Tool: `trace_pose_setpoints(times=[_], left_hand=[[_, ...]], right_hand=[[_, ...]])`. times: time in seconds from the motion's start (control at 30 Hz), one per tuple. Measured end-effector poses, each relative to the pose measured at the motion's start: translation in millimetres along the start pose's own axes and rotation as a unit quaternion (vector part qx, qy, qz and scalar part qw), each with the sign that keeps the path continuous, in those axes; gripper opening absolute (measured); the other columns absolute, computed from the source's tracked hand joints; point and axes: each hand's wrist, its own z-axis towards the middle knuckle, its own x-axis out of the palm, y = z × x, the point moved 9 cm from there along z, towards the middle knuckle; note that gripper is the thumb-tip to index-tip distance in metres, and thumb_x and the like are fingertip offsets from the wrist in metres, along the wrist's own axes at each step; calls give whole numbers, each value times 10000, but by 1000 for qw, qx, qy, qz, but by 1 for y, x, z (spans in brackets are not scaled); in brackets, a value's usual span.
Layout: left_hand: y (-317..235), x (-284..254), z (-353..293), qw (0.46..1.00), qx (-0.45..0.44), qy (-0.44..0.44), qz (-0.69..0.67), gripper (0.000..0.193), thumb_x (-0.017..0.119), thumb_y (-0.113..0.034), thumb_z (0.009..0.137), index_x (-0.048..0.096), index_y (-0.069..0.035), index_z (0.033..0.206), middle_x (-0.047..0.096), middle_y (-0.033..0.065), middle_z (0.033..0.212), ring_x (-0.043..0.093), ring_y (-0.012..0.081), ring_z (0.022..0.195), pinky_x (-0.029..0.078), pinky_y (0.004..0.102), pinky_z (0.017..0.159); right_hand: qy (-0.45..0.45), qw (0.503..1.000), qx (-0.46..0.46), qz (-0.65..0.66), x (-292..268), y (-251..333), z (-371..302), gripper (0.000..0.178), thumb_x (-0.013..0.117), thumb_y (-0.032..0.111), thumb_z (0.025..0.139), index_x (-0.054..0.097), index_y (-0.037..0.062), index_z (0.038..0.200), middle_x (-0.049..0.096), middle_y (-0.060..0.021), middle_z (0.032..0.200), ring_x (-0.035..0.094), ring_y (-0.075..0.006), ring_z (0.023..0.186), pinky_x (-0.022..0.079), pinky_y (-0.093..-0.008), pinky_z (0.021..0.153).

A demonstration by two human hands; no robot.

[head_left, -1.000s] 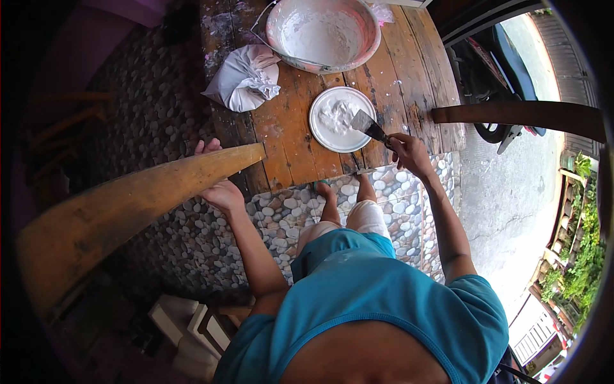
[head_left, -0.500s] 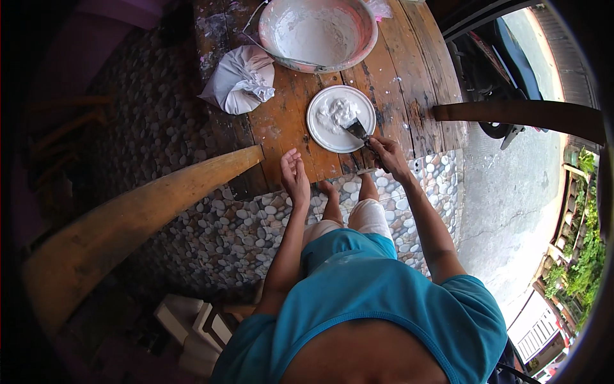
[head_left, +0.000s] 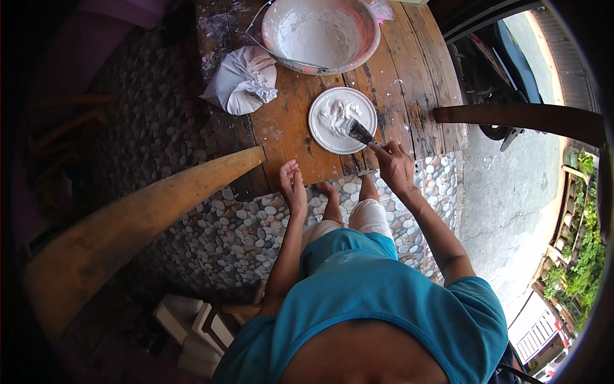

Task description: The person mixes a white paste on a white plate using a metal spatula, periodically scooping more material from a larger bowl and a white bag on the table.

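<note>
My right hand [head_left: 396, 168] grips the handle of a putty knife [head_left: 362, 132]. Its dark blade reaches over a round white lid-like plate [head_left: 342, 150], at the edge of a wet white paste [head_left: 339, 114] spread there in a lumpy patch. Whether the blade touches the plate I cannot tell. My left hand [head_left: 293, 185] holds nothing; its fingers are slightly curled and apart from the thumb, just off the table's near edge. Beyond the plate stands a wide basin [head_left: 320, 38] coated inside with white residue.
A crumpled white bag [head_left: 240, 80] sits on the worn wooden table [head_left: 409, 96], left of the plate. A curved wooden beam [head_left: 147, 211] slants in from the left, and a darker one [head_left: 518, 120] from the right. Pebble-patterned flooring [head_left: 217, 237] lies below.
My right hand has drawn back toward me and slightly right, pulling the knife blade toward the plate's near edge. The paste looks flatter. My left hand has dropped a little lower.
</note>
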Motion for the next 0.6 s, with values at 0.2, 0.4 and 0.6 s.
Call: trace_pose_setpoints(times=[0.2,0.4,0.6], left_hand=[[-6,-2,-4,1000,-30,5,-1,291,507,-204,949,529,-67,1206,562,45,1156,540,128,1023,432,272,811],[-14,-3,-6,999,-50,7,-11,297,507,-206,951,527,-63,1210,557,41,1146,535,120,997,435,252,803],[-3,-1,6,997,-70,34,-16,311,490,-200,963,526,-44,1230,566,45,1151,550,121,993,463,254,790]], right_hand=[[-24,999,14,18,-28,4,25,297,618,125,834,697,240,1096,593,-77,842,617,-272,768,505,-399,585],[11,1000,22,4,-21,0,15,273,618,122,826,711,222,1063,591,-83,800,624,-281,755,504,-416,573],[22,999,18,-19,-14,4,9,229,643,119,828,724,196,1029,583,-49,744,615,-246,718,488,-383,558]])
